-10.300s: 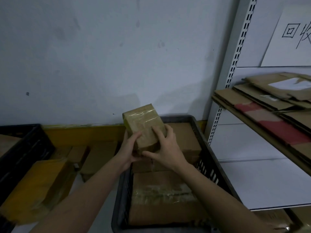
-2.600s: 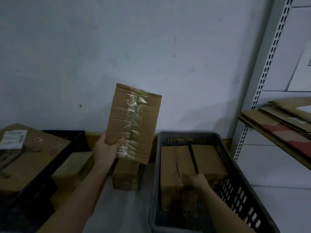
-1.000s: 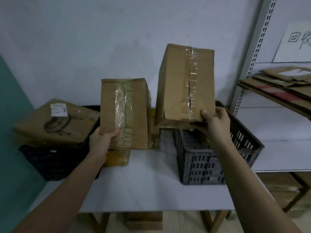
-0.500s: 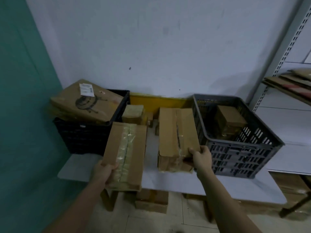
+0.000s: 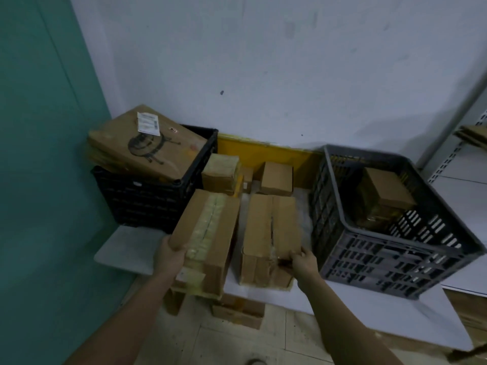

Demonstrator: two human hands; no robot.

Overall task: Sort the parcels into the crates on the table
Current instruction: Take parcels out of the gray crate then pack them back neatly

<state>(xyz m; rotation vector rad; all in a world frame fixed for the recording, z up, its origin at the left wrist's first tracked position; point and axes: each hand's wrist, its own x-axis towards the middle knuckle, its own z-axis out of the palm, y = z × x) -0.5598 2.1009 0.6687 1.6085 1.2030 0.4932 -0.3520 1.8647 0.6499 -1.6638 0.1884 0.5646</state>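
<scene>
Two taped brown cardboard parcels mid-frame: left hand (image 5: 168, 255) gripping the yellowed-tape parcel (image 5: 208, 238), right hand (image 5: 303, 262) pinching the split-seam parcel (image 5: 268, 233).

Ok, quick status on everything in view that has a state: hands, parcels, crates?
left hand: grips the taped parcel, near end past the table edge
right hand: holds the near corner of the split-top parcel, which rests on the table
grey crate: holds one small box
black crate: large labelled box tilted on top
</scene>
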